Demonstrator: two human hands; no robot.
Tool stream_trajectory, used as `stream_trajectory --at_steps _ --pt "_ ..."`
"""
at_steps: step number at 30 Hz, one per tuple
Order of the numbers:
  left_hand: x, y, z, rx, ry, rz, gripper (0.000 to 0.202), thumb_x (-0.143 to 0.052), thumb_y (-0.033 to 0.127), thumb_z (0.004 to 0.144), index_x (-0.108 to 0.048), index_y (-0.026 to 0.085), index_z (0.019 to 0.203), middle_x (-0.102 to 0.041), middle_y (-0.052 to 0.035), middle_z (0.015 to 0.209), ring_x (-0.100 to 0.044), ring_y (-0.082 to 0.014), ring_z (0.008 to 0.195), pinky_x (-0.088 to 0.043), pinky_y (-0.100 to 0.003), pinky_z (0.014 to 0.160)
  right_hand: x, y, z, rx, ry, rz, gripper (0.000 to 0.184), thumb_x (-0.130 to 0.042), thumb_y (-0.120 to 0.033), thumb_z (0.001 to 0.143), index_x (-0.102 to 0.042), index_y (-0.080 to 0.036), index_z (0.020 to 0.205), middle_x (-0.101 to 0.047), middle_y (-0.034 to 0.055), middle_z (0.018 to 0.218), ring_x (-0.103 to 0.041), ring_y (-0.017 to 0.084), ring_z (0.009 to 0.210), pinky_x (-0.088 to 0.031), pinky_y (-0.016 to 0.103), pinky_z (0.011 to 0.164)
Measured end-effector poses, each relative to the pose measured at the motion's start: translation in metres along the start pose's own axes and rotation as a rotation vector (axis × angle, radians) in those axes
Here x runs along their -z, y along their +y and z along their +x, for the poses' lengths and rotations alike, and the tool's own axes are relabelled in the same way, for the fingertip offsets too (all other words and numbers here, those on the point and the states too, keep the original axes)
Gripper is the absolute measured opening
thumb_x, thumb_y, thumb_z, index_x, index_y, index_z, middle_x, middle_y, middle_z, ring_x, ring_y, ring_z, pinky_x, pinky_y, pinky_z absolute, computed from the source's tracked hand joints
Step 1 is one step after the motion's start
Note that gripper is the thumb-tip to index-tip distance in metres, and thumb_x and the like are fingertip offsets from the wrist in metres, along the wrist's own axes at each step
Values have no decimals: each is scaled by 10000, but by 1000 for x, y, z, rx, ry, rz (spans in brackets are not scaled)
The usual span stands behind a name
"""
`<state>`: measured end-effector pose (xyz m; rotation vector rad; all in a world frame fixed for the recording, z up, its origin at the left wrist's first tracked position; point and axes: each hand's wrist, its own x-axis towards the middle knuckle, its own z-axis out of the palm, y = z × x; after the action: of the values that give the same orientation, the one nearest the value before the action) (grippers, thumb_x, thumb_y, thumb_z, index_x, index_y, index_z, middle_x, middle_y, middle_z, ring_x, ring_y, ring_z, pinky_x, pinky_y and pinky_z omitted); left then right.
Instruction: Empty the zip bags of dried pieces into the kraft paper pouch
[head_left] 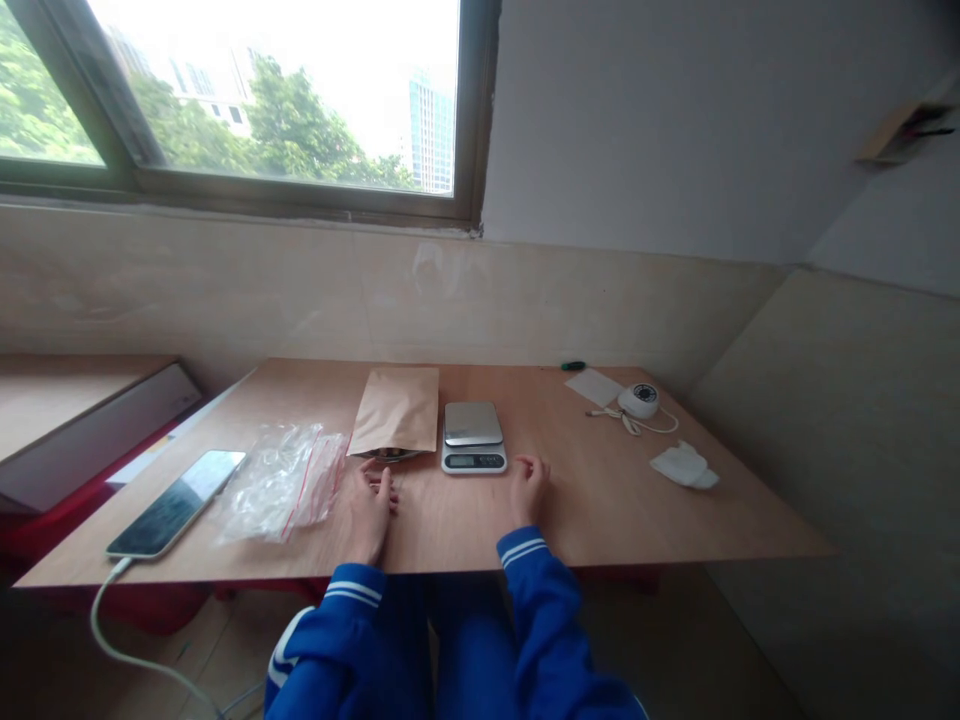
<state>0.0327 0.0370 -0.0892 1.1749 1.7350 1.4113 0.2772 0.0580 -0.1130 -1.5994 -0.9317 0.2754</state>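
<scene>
A small digital scale [472, 425] with a steel top and a dark display stands in the middle of the table. Left of it lies a brown paper bag [397, 410], its mouth slightly parted toward me; what is inside is too dark to make out. My left hand [371, 505] rests on the table just below the bag's mouth, fingers loosely apart and holding nothing. My right hand [531, 485] lies at the scale's right side with its fingers curled in, and I see nothing in them. Clear zip bags [281, 480] lie left of my left hand.
A phone [176, 505] with a white cable [112, 620] lies at the left edge of the wooden table [600, 500]. At the right are a white round device [639, 400] with a cord, a crumpled tissue [684, 466], a paper sheet [594, 388] and a green-handled tool [574, 366].
</scene>
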Motion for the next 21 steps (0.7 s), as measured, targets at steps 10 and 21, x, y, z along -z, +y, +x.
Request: stream_trajectory --at_steps 10,21 --pt "-15 12 23 74 84 187 344 -554 370 825 -487 128 1060 -573 -9 619 -495 -135 357 -370 -250 349 0 -1 0 26 6 -12 169 -398 -203 802 -564 -188 777 -553 105 910 -543 217 845 -441 325 777" --pt "-15 17 25 111 118 112 270 -552 346 785 -533 141 959 -543 15 519 -538 -175 342 -389 -248 311 -1 1 2 31 -8 -19 189 -384 -185 801 -573 -184 784 -556 118 927 -545 228 863 -440 333 800"
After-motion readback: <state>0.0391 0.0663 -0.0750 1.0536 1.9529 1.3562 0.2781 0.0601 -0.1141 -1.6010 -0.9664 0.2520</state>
